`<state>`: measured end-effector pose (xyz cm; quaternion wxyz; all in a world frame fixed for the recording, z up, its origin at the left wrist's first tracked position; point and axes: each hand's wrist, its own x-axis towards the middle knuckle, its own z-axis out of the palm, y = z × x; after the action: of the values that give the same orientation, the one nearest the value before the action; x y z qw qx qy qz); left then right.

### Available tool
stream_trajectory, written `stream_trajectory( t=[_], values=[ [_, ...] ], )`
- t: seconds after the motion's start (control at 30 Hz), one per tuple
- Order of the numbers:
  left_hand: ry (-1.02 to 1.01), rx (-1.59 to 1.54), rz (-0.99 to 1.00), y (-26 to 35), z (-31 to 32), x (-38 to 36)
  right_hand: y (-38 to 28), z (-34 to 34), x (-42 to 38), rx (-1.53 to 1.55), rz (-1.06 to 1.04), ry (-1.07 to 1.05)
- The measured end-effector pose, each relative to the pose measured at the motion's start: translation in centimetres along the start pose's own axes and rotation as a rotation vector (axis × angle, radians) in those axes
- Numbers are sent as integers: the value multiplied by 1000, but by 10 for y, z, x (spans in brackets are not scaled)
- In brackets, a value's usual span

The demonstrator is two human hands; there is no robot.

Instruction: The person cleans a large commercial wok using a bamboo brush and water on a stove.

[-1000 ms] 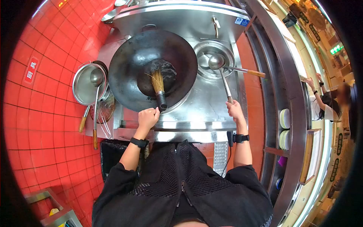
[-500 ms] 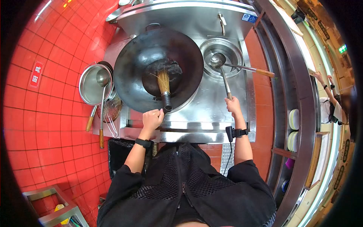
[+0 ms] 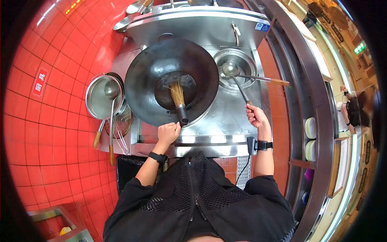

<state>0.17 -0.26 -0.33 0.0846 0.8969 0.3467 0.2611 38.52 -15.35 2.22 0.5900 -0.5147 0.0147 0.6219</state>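
Observation:
My left hand (image 3: 168,133) is a closed fist at the near rim of a big dark wok (image 3: 142,72), where it grips the wok; the exact hold is hidden under my fingers. Inside the wok leans a bamboo brush (image 3: 177,95), bristles on the bottom and its black handle reaching over the near rim beside my left thumb. My right hand (image 3: 256,117) is closed around the handle end of a metal ladle (image 3: 241,89). The ladle's bowl is over a round steel pot (image 3: 251,60) set in the counter. Across that pot lies a second wooden-handled utensil (image 3: 278,82).
A tap (image 3: 236,33) juts from the steel backsplash above the pot. Left of the wok sit a strainer pot (image 3: 94,94), another ladle (image 3: 111,90) and a wire skimmer (image 3: 125,121). Shelves with stacked plates (image 3: 310,128) stand to the right. Another person's hands (image 3: 344,105) show at far right.
My right hand has moved a little right and its wrist has turned, so the ladle slants more and its bowl looks brighter. The whole view has shifted slightly. The brush still leans in the wok.

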Motion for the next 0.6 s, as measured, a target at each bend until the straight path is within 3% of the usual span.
stream_trajectory(
  t=[0.3,0.6],
  values=[
    [78,-96,52,-4,3,-1,-5,34,-69,17,-80,33],
    [26,-176,59,-12,0,1,3,72,-155,-34,-98,50]
  ],
)
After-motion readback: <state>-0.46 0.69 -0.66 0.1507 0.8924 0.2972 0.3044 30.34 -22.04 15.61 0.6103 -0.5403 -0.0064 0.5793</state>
